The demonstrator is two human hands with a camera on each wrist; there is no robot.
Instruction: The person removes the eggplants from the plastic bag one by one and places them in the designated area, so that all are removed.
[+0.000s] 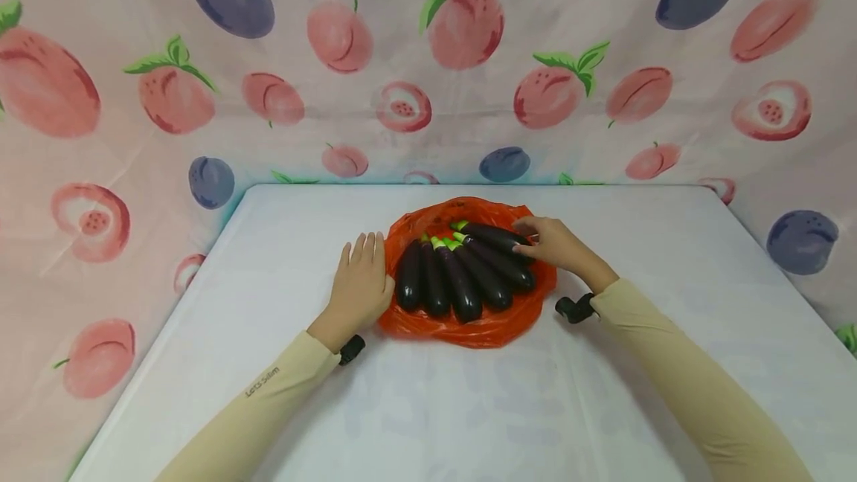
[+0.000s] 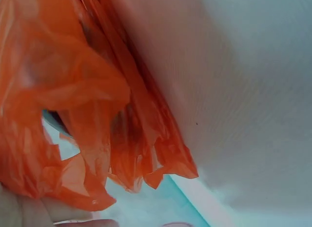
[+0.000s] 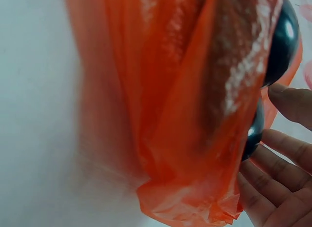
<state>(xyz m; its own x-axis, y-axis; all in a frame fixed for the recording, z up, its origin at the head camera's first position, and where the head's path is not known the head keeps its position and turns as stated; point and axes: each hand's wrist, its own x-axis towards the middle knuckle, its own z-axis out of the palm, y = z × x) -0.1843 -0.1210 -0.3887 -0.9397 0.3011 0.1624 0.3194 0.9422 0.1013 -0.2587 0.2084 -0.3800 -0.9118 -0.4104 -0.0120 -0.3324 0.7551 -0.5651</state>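
Observation:
Several glossy dark purple eggplants (image 1: pixel 462 288) with green stem ends lie fanned out on a rumpled orange plastic bag (image 1: pixel 469 335) near the middle of the table. My left hand (image 1: pixel 360 285) is flat with straight fingers, against the bag's left edge; its fingertips (image 2: pixel 29 212) show under the bag's loose folds in the left wrist view. At the right side, my right hand (image 1: pixel 557 245) reaches over the bag's rim, at the blunt end of the uppermost eggplant (image 1: pixel 494 235). In the right wrist view its fingers are spread and nearly straight, with the thumb tip touching one eggplant (image 3: pixel 284 49).
A white cloth covers the table (image 1: pixel 455 415). Behind it and at both sides hangs a fruit-patterned curtain (image 1: pixel 268 147). Small black devices (image 1: pixel 574 309) sit at both wrists, below the sleeves' cuffs.

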